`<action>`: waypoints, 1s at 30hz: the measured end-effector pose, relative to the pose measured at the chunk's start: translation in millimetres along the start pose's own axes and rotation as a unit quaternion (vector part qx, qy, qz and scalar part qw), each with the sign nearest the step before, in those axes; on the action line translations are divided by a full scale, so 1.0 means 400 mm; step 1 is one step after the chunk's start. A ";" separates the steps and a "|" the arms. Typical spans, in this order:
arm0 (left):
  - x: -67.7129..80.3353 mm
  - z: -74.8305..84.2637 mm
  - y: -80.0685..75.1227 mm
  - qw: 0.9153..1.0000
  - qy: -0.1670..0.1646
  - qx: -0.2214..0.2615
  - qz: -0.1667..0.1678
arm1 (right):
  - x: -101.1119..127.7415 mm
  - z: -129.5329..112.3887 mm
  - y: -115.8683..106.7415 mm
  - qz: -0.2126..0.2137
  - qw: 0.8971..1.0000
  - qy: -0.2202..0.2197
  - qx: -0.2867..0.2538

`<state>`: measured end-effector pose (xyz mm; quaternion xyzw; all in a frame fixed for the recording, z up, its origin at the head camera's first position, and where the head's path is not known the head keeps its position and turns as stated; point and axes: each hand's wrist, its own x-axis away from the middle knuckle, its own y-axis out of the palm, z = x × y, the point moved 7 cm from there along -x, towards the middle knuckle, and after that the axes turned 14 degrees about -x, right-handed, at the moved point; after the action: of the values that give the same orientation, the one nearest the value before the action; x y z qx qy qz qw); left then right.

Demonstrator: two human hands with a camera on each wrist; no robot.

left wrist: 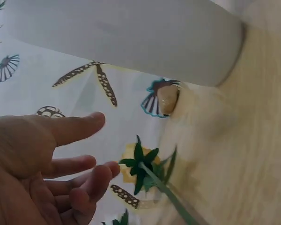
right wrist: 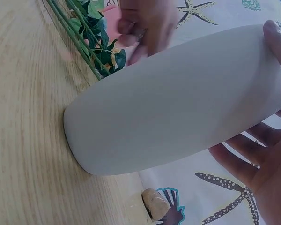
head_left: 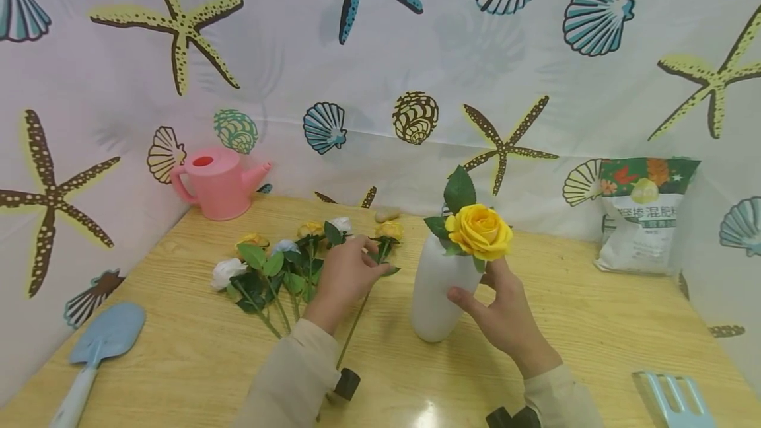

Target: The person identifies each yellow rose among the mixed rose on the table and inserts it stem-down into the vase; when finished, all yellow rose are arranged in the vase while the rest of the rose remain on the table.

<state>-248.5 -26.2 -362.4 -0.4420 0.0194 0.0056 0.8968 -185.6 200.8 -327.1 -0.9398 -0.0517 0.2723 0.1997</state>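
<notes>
A white vase stands on the wooden table with a yellow rose in its neck. My right hand cups the vase from the right, thumb on the vase and fingers behind it. My left hand hovers over a bunch of loose roses lying left of the vase. In the left wrist view, that hand's fingers are spread and hold nothing. They are close to a yellow rose on the table, beside the vase.
A pink watering can stands at the back left. A blue trowel lies at the front left and a blue hand rake at the front right. A printed bag leans at the back right. A small stone lies behind the roses.
</notes>
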 end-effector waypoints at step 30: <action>-0.003 -0.030 0.051 0.996 0.034 -0.053 -0.067 | 0.002 0.004 0.000 0.003 1.000 -0.020 -0.004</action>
<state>-250.7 -23.0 -385.8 -0.4893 0.0196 -0.0683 0.8692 -185.8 201.6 -328.7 -0.9352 -0.0536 0.2911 0.1944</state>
